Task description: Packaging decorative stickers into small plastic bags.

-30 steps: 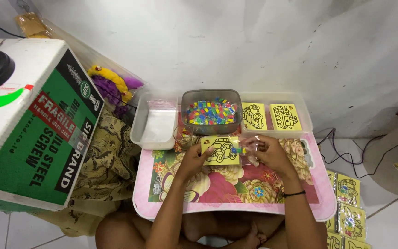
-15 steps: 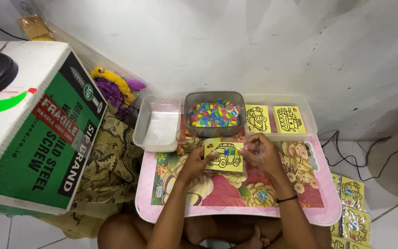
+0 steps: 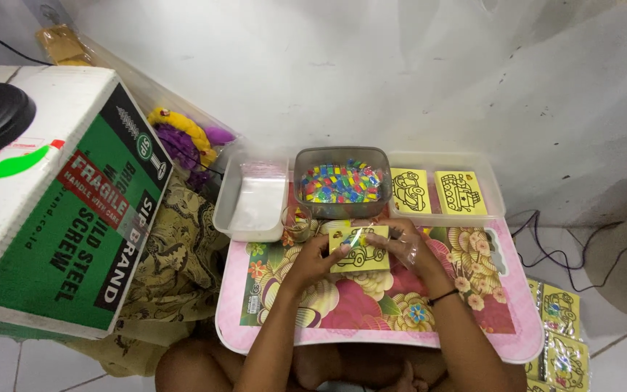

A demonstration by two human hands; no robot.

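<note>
Yellow car card has shifted slightly nearer the table's back edge since earlier. Left hand and right hand both pinch its sides. Grey tub of coloured tiles sits just behind; small glass stands beside the left fingers.

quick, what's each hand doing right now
Left hand: fingers closed on the left edge of the yellow car card.
Right hand: fingers closed on the same card's right edge.

Matt yellow paper card, glossy floral table top — clear smooth plastic tub, corrugated cardboard box.
</note>
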